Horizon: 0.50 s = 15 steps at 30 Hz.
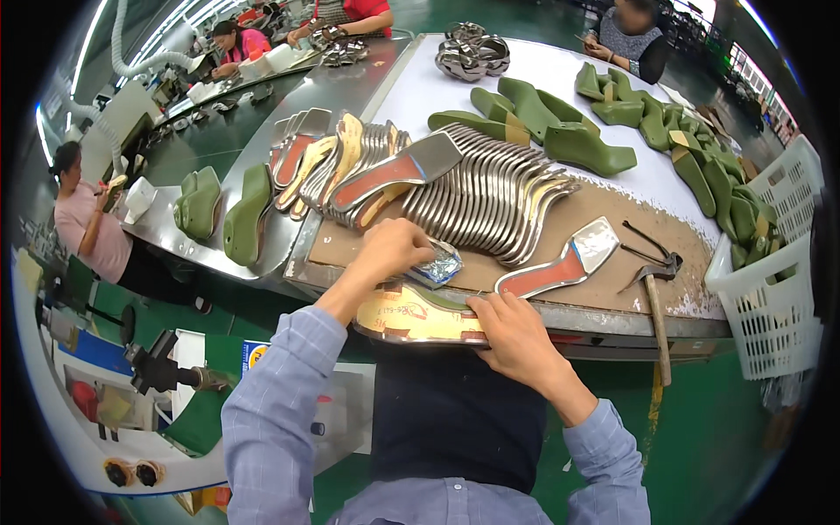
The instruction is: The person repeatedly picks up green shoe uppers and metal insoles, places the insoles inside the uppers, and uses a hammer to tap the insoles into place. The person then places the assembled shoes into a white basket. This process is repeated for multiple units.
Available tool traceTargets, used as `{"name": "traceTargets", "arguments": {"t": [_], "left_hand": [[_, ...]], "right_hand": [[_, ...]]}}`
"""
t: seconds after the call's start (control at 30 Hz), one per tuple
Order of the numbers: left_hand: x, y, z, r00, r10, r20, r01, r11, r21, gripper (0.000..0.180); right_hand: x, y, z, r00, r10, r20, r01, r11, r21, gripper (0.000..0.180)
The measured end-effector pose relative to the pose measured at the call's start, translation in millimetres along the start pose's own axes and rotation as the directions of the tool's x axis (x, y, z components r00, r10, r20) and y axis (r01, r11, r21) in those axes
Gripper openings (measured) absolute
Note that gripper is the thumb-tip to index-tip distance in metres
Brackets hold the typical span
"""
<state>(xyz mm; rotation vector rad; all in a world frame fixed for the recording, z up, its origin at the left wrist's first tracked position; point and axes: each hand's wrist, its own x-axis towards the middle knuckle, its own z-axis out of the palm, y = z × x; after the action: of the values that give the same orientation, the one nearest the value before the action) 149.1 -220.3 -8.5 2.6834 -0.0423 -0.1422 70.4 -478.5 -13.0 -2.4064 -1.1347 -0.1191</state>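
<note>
Green last: the green last [446,301] is at the near edge of the bench [682,232], toward that edge's left end, with a pale yellow insole [398,317] with red markings facing up; whether the last touches the edge cannot be told
Right hand: the right hand [514,331] has its fingers closed over one end of the last, thumb on the near side
Left hand: the left hand [394,251] is above the other part of the last, fingers curled with the tips at a crinkled silver-blue packet [440,265]; whether they pinch anything cannot be told
Loose insole: a red and silver insole [544,276] lies by the near edge, just beyond the right hand
Insole row: silver-edged insoles [499,188] stand packed side by side across the bench's left half, a red-faced insole [385,179] lying over them
Tools: black pincers [672,262] near the bench's right near corner, beside the head of a hammer [656,319] whose wooden handle juts past the near edge
Other lasts: green lasts [591,149] by the far part of the bench, more heaped along its right edge beside a white basket [774,306]
Far left corner: a cluster of shiny dark metallic pieces [472,57]
</note>
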Motion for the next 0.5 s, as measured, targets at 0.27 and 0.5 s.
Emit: {"name": "traceTargets", "arguments": {"t": [0.27, 0.5], "left_hand": [[-9.8, -1.1, 2.3, 0.993, 0.016, -0.118, -0.042, 0.973, -0.225, 0.020], [-29.0, 22.7, -15.8, 0.954, 0.107, -0.279, -0.210, 0.906, -0.368, 0.015]], "right_hand": [[-5.3, 1.6, -0.4, 1.000, -0.004, -0.030, 0.004, 1.000, -0.019, 0.064], [-4.8, 0.3, -0.9, 0.999, -0.003, -0.035, 0.003, 1.000, -0.016, 0.066]]}}
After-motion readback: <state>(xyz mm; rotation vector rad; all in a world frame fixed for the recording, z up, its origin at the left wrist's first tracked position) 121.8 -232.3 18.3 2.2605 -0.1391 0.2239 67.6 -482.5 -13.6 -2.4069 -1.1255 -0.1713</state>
